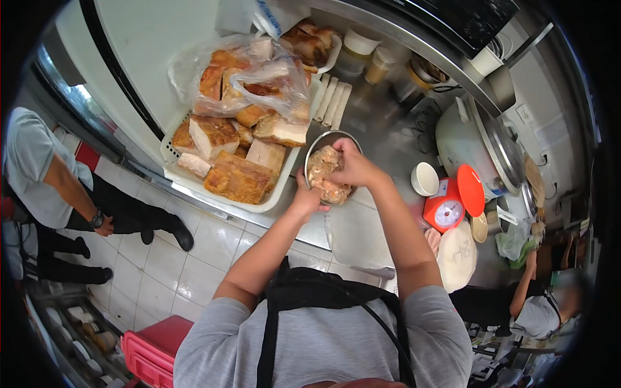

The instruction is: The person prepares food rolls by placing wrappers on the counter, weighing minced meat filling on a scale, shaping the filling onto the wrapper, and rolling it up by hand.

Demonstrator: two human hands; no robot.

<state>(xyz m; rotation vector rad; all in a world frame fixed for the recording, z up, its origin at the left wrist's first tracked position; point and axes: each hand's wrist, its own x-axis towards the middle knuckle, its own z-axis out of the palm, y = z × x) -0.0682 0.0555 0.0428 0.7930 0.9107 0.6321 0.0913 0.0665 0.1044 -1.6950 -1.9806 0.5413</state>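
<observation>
A round metal bowl (334, 134) holds a pale pinkish-brown, lumpy meat mixture (321, 164); whether it is chopped or minced I cannot tell. My left hand (306, 199) is closed about the bowl's near left side, its thumb close to the mixture. Reaching in from the right, my right hand (354, 166) has its fingers curled on the meat, with some fingertips hidden. Left of the bowl, a white plastic crate (279, 194) is loaded with large browned pork slabs (239, 178), partly covered by a clear plastic bag (272, 87).
Pale rolls (333, 103) lie behind the bowl on the steel counter (381, 129). To the right are a white cup (425, 179), an orange scale (445, 210) and a big pot (462, 139). People stand left (48, 168) and right (540, 313); a red bin (155, 349) is on the floor.
</observation>
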